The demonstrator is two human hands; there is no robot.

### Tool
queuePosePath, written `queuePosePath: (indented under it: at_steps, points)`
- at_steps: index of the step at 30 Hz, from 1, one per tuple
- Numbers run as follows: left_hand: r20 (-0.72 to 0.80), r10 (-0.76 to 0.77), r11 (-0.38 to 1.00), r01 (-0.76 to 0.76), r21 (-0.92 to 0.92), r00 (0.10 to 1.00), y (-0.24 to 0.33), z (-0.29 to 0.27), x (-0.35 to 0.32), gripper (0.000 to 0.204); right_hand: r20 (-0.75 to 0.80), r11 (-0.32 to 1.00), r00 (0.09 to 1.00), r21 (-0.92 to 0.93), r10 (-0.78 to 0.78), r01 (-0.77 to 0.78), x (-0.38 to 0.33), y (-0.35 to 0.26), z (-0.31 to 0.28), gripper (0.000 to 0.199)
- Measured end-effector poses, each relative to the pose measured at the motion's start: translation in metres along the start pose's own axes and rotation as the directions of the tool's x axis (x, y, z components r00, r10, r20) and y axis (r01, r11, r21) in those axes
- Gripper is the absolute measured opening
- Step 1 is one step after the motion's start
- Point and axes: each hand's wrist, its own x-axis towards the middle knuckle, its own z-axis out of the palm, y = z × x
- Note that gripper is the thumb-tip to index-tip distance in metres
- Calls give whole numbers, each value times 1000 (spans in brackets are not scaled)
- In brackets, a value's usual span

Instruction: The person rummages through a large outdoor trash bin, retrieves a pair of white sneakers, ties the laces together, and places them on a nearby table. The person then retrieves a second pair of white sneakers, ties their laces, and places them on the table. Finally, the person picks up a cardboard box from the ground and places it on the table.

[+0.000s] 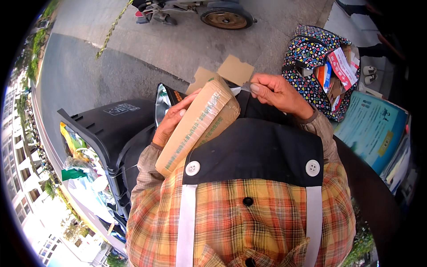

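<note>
Plaid shirt and black apron bib fill six o'clock. Above them, near centre, the left hand wraps closed fingers around a taped, flattened cardboard box, tilted toward one o'clock. The right hand pinches something small beside the box's upper end; what it is I cannot tell. A black bin stands at nine o'clock, a patterned bag at two. Firm support under the box would likely steady it.

street | asphalt road, wheel (vehicle), waste bin
</note>
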Motion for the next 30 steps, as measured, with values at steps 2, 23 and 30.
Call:
queuePosePath:
  at_steps: [2,23,30]
  points:
    - [31,42,999,-42,9,999,-10,-10,4,72,18,984,999,174,41,-43,16,11,-1,26]
    - [-64,-31,999,32,14,997,-12,-7,0,74,233,991,971,-134,52,-21,-13,-34,40,23]
    - [94,-25,998,30,-62,995,-13,-23,14,56,25,715,904,-603,-427,354,30,-34,31,32]
